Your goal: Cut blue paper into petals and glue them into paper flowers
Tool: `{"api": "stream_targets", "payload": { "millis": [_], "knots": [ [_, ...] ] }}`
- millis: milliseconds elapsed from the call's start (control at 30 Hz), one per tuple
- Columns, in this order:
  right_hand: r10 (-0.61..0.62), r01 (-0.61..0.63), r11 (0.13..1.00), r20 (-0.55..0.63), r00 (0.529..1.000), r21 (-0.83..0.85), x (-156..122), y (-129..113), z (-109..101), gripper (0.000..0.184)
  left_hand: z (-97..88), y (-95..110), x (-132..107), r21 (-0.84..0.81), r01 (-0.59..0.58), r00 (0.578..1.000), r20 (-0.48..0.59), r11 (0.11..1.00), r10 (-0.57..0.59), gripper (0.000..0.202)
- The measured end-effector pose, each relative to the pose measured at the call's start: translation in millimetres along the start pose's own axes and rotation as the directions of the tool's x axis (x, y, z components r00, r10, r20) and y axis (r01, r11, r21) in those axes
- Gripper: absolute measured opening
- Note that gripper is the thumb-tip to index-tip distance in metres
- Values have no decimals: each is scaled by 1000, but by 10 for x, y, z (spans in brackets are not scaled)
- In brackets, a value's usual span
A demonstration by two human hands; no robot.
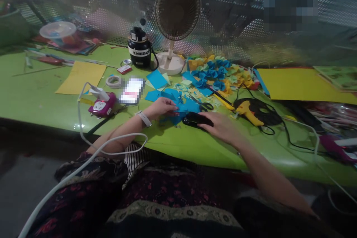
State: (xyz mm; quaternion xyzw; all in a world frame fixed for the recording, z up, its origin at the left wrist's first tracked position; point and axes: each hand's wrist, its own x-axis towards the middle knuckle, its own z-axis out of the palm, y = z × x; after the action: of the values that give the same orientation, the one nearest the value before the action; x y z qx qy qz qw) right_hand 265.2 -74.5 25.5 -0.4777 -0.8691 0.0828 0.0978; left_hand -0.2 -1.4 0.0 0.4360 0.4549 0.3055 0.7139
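Note:
My left hand (164, 107) has its fingertips pinched on a piece of blue paper (182, 107) near the table's front edge. Fingers of my right hand (220, 126) wrap round a black stapler (192, 119), whose front end points at that paper. Blue paper pieces (156, 79) lie just beyond my left hand. Black-handled scissors (205, 106) rest among small yellow-green paper scraps (195, 91), close above the stapler. Behind them is a heap of folded blue paper flowers (219, 72) with yellow ones (245, 78) beside it.
On the green table (164, 139) stand a fan (170, 63) and a black bottle (139, 57). A yellow glue gun (248, 113) lies right. Left are a phone (132, 91), tape roll (113, 81), yellow sheet (82, 78) and purple socket block (103, 105). A white cable (111, 141) crosses my left forearm.

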Motion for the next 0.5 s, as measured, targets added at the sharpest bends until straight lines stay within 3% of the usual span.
{"api": "stream_targets", "payload": {
  "millis": [233,500],
  "knots": [
    [2,-2,1000,-22,1000,-11,-18,33,23,40,181,-157,41,109,-3,999,-39,994,8,19],
    [26,-25,1000,-4,1000,5,-6,-10,-28,38,192,-125,4,98,-1,1000,-2,995,1,16]
  ]
}}
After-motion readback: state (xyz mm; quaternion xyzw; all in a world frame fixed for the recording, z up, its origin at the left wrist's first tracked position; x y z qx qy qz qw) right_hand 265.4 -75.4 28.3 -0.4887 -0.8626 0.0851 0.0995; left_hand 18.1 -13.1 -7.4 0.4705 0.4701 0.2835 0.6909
